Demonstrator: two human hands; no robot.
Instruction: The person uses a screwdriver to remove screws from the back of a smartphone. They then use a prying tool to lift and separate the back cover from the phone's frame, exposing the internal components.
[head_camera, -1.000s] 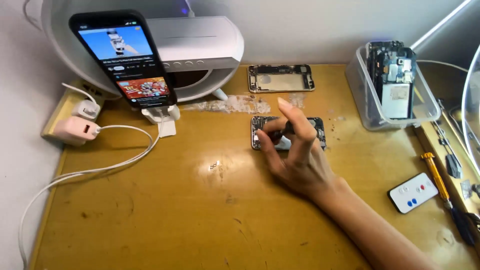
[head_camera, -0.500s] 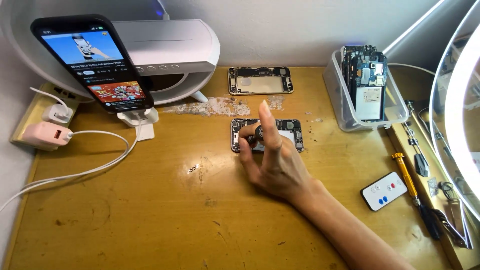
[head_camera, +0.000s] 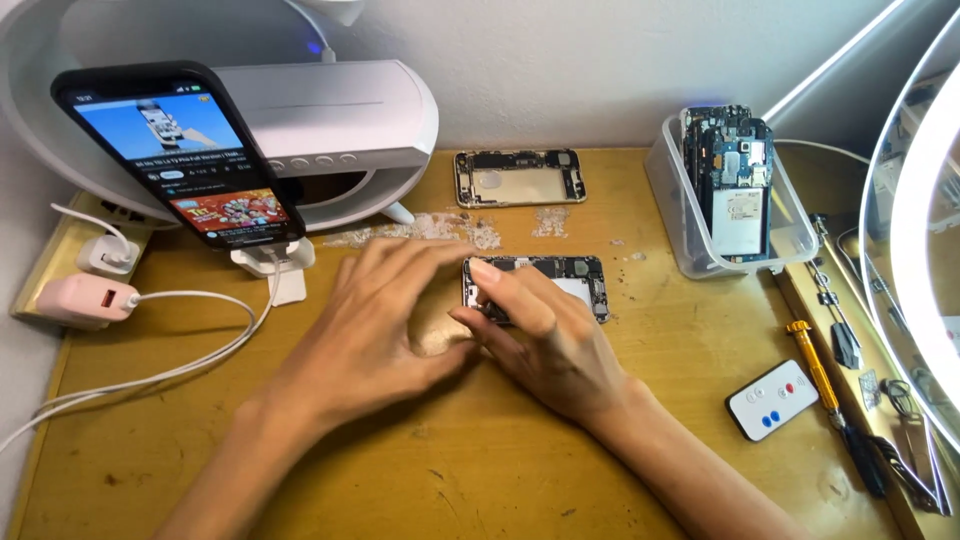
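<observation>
2 hands meet over an opened phone chassis (head_camera: 560, 283) lying near the middle of the yellow-brown table (head_camera: 300, 470), and together they hide its left end and lower edge, so what the fingertips actually press there cannot be made out. The right hand (head_camera: 545, 340) rests on the chassis with its fingers bent close together over the near edge; whether they pinch a part is hidden. The left hand (head_camera: 385, 335) lies beside it, fingers spread and curved, tips just at the chassis end, holding nothing visible. 0.5 s ago only the right hand was in view on the chassis; the left has since come in. Both forearms are cut off by the bottom edge. A tool rack (head_camera: 850, 350) at the right is blurred by a ring light (head_camera: 915, 240).
</observation>
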